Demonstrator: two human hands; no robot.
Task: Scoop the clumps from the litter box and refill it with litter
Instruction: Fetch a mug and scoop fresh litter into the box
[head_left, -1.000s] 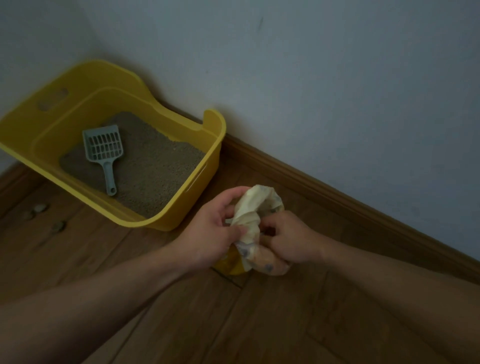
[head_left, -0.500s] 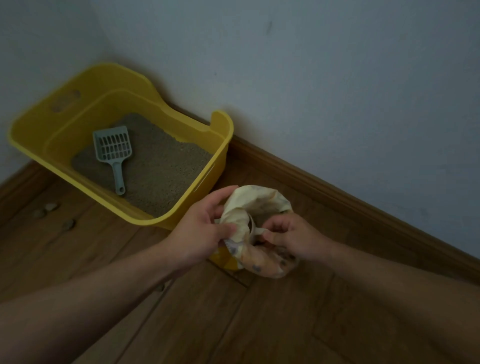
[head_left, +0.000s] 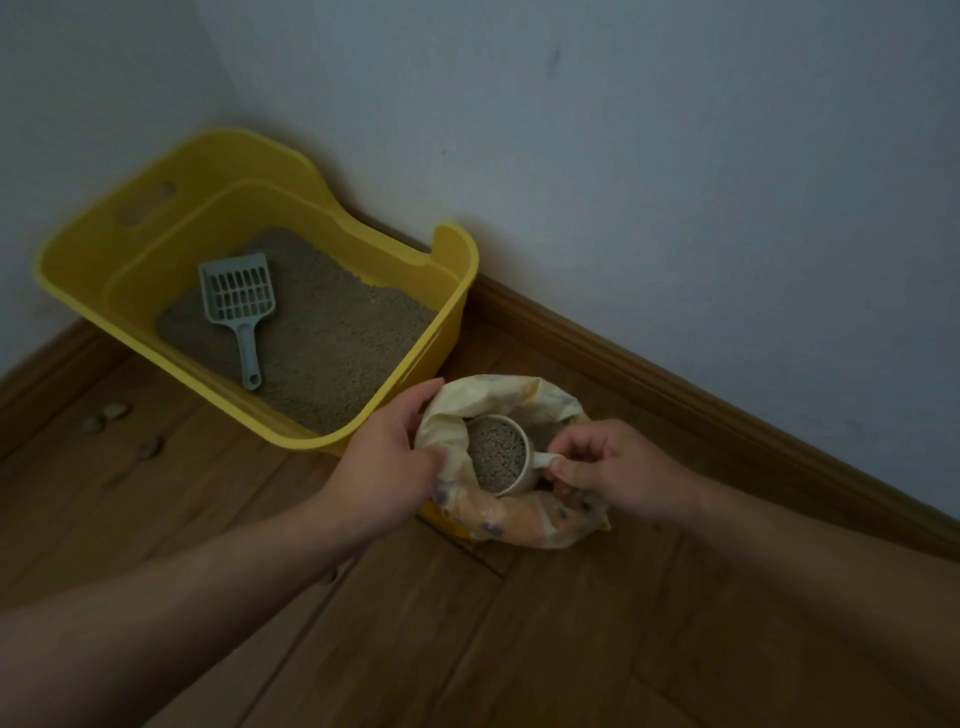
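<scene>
Right-hand grip: our right hand (head_left: 613, 473) pinches the handle of the cup (head_left: 496, 460) between thumb and fingers, keeping it level so the heaped litter does not spill.
Left-hand grip: our left hand (head_left: 387, 462) grasps the rolled rim of the litter bag (head_left: 524, 525), holding the mouth wide so the cup can pass.
Cup: just left of the right-hand pinch, inside the bag's mouth, full of pellets.
Litter box (head_left: 454, 312): beyond the left-hand grip, close beside the bag; we judge that keeps the carry short.
Scoop (head_left: 239, 296): lies on the litter in the box, well left of both grips, untouched.
Clumps (head_left: 104, 415): small lumps on the floor far left of the grips; we think they are clumps, though the light is too dim to be sure.
Change: half a second ago the bag's mouth was narrower, our right fingers were inside it and no cup showed; now the cup is raised and filled.
</scene>
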